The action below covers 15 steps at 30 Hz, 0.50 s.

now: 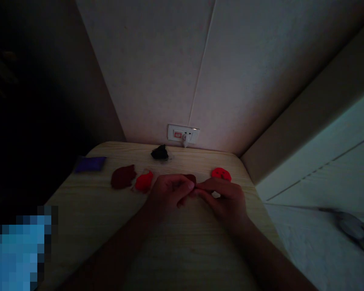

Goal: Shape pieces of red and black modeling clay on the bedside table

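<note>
Near the middle of the table, my left hand [170, 192] and my right hand [226, 198] meet at their fingertips, both closed in a pinch. A dark red piece of modelling clay [190, 177] shows just behind the left fingertips and appears held there. The tiny bit between my right thumb and forefinger is too dark to make out. Left of my hands lie a bright red clay lump [144, 181] and a larger dark red clay lump [123, 177]. Just beyond my right hand rests a flat red clay disc [221, 174] with face-like marks.
A black clay lump [159, 153] lies toward the back of the wooden table [176, 246]. A purple packet [90, 164] sits at the left edge. Behind the table, a wall socket [183, 133] holds a plug. A pale panel [327, 161] stands at the right.
</note>
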### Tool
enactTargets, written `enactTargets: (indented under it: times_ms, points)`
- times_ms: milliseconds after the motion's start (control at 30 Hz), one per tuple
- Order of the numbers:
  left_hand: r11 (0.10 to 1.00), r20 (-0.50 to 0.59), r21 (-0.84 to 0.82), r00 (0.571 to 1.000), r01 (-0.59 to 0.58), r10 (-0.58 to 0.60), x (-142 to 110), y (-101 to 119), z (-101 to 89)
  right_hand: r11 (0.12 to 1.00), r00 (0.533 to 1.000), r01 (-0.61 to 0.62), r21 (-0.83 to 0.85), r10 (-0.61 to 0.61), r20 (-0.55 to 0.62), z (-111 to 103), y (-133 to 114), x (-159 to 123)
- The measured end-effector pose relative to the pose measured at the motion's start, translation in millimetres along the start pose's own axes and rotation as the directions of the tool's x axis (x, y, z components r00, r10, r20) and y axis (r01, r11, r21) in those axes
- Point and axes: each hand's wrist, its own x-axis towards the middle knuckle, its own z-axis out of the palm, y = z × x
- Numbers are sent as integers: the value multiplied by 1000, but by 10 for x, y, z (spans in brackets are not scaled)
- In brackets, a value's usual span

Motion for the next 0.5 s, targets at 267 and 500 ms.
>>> enactTargets:
  times_ms: [267, 500]
  points:
    - [998, 9, -64, 1000, 8, -8, 6, -12, -31, 1000, 1000, 1, 21, -2, 22, 3, 9, 5]
    - [999, -5, -36, 1000, -3, 2, 5, -78, -40, 998, 998, 46, -53, -44, 34, -9, -10, 16]
